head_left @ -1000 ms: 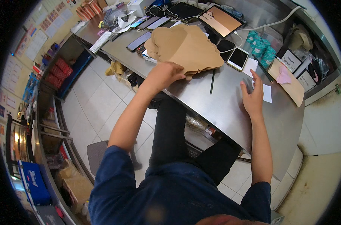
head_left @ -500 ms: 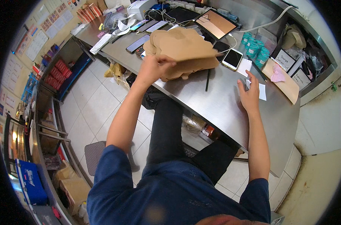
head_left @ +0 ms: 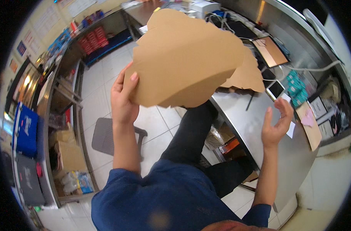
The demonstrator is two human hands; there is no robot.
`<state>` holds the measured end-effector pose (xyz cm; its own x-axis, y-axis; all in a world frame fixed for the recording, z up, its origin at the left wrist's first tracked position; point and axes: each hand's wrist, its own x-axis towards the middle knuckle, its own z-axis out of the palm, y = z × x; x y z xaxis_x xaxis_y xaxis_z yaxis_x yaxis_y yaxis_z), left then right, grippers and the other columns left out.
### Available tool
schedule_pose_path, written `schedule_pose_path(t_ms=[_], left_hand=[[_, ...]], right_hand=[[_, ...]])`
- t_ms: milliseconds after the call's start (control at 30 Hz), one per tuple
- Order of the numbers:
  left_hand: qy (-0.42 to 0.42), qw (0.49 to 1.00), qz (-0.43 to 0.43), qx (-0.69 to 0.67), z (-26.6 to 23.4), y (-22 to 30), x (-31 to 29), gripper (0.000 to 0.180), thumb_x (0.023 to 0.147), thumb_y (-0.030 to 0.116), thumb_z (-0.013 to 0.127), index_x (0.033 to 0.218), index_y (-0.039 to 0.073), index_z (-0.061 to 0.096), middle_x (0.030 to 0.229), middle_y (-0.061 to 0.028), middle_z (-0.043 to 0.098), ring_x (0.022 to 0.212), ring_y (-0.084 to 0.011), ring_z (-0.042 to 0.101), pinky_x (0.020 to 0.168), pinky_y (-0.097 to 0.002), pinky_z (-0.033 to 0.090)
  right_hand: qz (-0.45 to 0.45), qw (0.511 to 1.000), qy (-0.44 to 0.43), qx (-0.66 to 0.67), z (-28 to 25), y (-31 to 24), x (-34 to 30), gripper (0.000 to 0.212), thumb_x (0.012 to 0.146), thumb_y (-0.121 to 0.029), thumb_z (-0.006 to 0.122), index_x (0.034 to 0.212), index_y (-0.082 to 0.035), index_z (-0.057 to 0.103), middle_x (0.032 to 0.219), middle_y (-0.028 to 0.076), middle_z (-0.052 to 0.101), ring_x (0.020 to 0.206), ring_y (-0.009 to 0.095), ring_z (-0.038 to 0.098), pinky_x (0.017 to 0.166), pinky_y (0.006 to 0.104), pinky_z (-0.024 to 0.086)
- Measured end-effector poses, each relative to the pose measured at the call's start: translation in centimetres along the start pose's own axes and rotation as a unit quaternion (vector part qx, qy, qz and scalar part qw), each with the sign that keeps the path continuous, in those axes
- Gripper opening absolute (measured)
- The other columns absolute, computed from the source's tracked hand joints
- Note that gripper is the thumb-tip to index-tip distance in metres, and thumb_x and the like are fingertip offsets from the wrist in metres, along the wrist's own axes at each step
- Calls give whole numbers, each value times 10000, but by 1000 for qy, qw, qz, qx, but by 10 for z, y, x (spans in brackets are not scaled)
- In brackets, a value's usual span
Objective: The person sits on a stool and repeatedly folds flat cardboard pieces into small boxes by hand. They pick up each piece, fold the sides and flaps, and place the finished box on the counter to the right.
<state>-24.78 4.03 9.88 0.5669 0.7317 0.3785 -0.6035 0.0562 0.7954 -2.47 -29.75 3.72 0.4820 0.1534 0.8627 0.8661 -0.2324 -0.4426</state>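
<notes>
A large brown cardboard sheet (head_left: 183, 61) with scalloped, uneven edges is raised in my left hand (head_left: 124, 94). The thumb presses on its face near the left edge, and the other fingers are behind it. More cardboard of the same kind (head_left: 246, 75) lies on the steel table, partly hidden by the raised sheet. My right hand (head_left: 276, 125) hovers over the table with thumb and fingers apart and nothing between them. Close to it are a white phone (head_left: 275, 89) and a small white paper (head_left: 291, 129). A thin black stick (head_left: 250, 101) pokes out beside the cardboard stack.
Teal wrapped bundles (head_left: 297, 86) and a brown envelope (head_left: 309, 131) with pink paper (head_left: 308, 118) sit at the table's right. A tablet (head_left: 271, 52) leans at the back among cables. On the tiled floor stands a dark stool (head_left: 103, 135); shelving runs along the left.
My left hand has lifted one cardboard sheet off the stack and brought it left and nearer. The right hand's fingers have curled a little. The view has turned leftward.
</notes>
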Motion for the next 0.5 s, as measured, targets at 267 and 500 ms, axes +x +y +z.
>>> schedule_pose_path(t_ms=[267,500], left_hand=[[-372,903,-15,216,5,34,-83,755,922,491,650,1462,-18,507,1533,-213,441,1412,-373,444,1163,-472,332],[-195,871,183,412,-6,6,-64,618,779,162,865,1340,29,642,1301,-153,687,1176,-289,654,991,-380,508]], right_hand=[[-51,886,-321,330,93,-184,-18,1622,468,-511,1025,1613,-32,-18,1653,206,111,1525,375,203,1231,498,250],[390,839,-158,345,87,-125,-78,423,965,-34,661,1353,26,505,1223,115,684,1129,191,650,999,336,503]])
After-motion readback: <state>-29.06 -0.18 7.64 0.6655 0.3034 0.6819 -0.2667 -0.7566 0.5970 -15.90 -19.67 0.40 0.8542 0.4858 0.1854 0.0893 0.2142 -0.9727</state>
